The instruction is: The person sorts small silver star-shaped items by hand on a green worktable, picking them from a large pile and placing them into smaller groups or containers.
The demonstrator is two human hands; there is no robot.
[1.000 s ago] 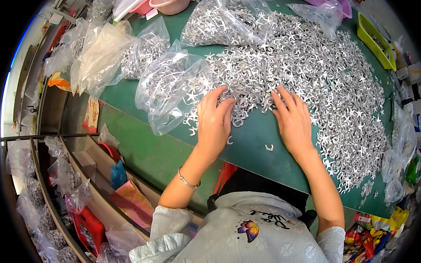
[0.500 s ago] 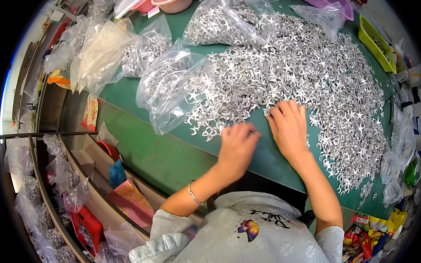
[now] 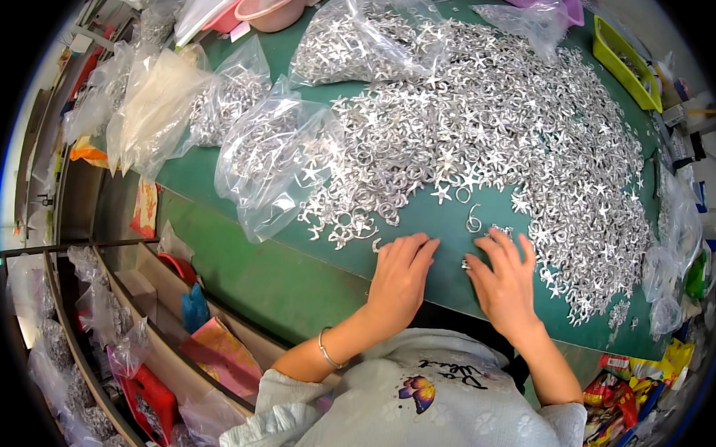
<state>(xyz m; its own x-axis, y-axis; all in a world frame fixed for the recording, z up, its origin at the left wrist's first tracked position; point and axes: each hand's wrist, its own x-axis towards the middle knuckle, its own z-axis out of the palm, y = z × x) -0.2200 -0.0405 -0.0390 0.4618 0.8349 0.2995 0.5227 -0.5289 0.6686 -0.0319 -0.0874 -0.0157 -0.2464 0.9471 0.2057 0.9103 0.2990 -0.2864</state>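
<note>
A broad heap of small silver metal pieces (image 3: 488,110), many shaped like starfish and rings, covers the green tabletop (image 3: 443,280). My left hand (image 3: 398,276) lies low over the bare green near the table's front edge, fingers stretched out. A small curved silver piece (image 3: 376,245) sits by its fingertips. To the right, my right hand (image 3: 504,282) rests with its fingers spread, touching a few silver pieces at its fingertips. Just beyond it, an open silver ring (image 3: 474,220) lies apart from the heap. Whatever is under either palm is hidden.
Clear plastic bags of silver pieces (image 3: 270,153) stand left of the heap, a larger bag (image 3: 364,42) behind it. Pink basins (image 3: 271,12) and a yellow-green basket (image 3: 628,63) sit at the back. Shelves with bags and a red tray (image 3: 148,397) are at lower left.
My right hand has drawn back from the heap's edge toward me, its fingers spreading. My left hand has also come nearer and straightened its fingers. A few pieces now lie separate from the heap.
</note>
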